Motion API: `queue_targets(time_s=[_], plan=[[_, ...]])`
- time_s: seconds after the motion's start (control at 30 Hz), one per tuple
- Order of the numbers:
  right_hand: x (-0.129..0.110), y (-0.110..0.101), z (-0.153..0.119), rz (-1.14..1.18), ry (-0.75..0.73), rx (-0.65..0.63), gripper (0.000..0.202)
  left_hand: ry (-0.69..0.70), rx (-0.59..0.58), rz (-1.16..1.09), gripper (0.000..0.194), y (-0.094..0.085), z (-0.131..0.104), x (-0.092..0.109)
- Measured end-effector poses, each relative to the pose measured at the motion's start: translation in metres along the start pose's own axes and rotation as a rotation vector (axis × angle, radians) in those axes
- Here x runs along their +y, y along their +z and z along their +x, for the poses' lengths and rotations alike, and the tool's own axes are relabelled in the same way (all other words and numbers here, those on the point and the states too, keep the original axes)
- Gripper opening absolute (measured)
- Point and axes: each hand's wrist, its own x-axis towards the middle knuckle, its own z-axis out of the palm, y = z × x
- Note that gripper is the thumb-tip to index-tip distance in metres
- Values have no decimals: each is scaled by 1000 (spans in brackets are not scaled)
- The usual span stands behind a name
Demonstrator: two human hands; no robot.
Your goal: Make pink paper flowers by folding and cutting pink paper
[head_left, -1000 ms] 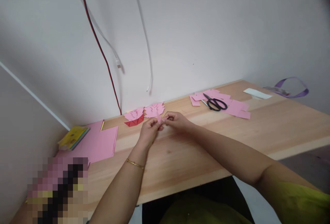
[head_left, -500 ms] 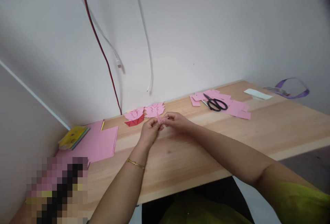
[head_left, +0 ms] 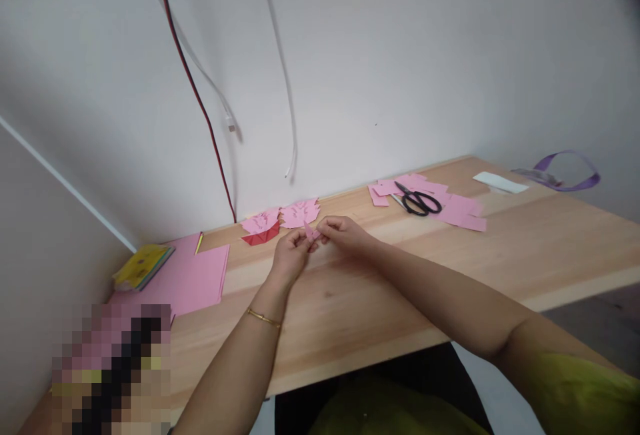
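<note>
Hands (head_left: 290, 256) (head_left: 346, 235) v. close tog., pinched

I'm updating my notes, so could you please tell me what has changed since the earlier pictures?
The fingers of the right hand have shifted a little away from the left hand, and more of the small pink paper piece shows between them. The left hand keeps hold of it. The scissors, red folded paper and pink sheets stayed as they were.

wooden worktop (head_left: 333, 325) has got pink paper sheets (head_left: 197, 281), red folded paper (head_left: 263, 235), pink cutouts (head_left: 300, 213), pink scraps (head_left: 457, 209), white strip (head_left: 500, 182)
</note>
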Motion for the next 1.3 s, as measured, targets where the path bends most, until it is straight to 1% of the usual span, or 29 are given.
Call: queue_targets(time_s=[0.13,0.23,0.4,0.53,0.6,0.73,0.83,0.93,1.0,1.1,1.17,1.3], plan=[[-2,2,-1,78,-18,-38,25,7,18,-5,23,-2,1,-3],[-4,1,-1,-3,-52,-7,25,4,21,0,22,-4,3,-6],[-7,-1,-1,-84,-65,12,40,5,18,-20,18,-5,4,-8],[-4,0,0,-1,0,-3,53,6,23,-33,17,-6,5,-11],[-2,0,1,27,26,-21,55,1,30,-36,18,-7,6,-12],[-1,2,1,9,-10,-36,35,-21,40,-42,21,-7,6,-13],[-1,3,0,1,-38,-11,26,-18,32,-57,24,-6,5,-13],[-2,2,0,-27,-65,11,25,-8,23,-91,24,-5,5,-13],[-3,2,0,-18,-57,14,26,-7,18,-103,23,-4,5,-12],[-3,4,-1,59,-19,13,23,-16,12,-67,21,-4,3,-9],[-3,7,-1,86,-12,7,26,-13,5,-22,20,-3,2,-7],[-3,9,-2,-48,-67,62,19,22,-20,110,16,-4,1,-6]])
